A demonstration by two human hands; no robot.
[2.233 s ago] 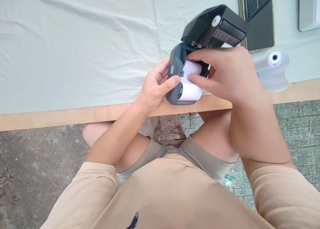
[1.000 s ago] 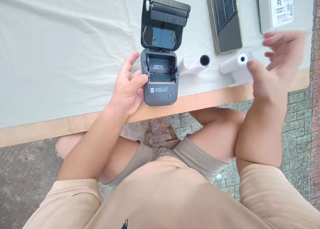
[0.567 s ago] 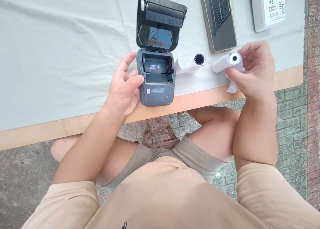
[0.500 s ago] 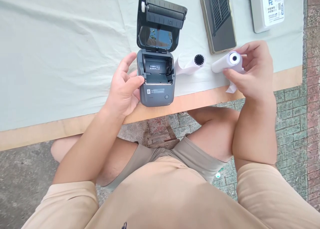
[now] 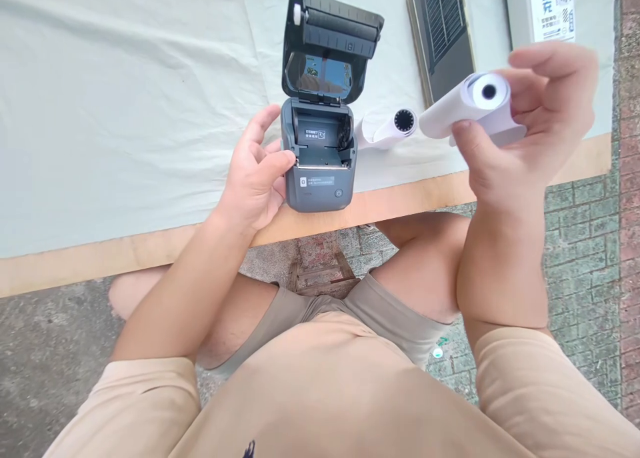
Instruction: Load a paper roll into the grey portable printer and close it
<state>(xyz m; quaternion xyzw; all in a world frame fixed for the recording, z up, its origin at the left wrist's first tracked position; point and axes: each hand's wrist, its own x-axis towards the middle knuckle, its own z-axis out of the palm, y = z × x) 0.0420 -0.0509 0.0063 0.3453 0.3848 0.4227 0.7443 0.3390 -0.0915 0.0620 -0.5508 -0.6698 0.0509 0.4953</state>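
A dark grey label printer [image 5: 320, 190] stands near the table's front edge, its black lid [image 5: 327, 48] swung up and its paper bay bare. My left hand [image 5: 257, 168] grips the printer's left side, thumb on the front corner of the bay. Over to the right, my right hand [image 5: 535, 118] holds a white paper roll [image 5: 463, 108] between thumb and fingers, lifted off the cloth. The roll's white core with a dark hole faces me, and a loose flap of paper hangs under it. Between printer and hand lies a second paper roll [image 5: 385, 135] with a black toothed core.
Beyond my right hand a phone [image 5: 450, 51] lies on the pale cloth [image 5: 150, 111]. A white box with blue print [image 5: 543, 11] is at the far right. The bare wooden table edge [image 5: 115, 258] runs just above my legs.
My right hand has raised the paper roll off the table and turned it, its end now nearer the camera. The left hand keeps its hold on the printer; the whole view has shifted slightly.
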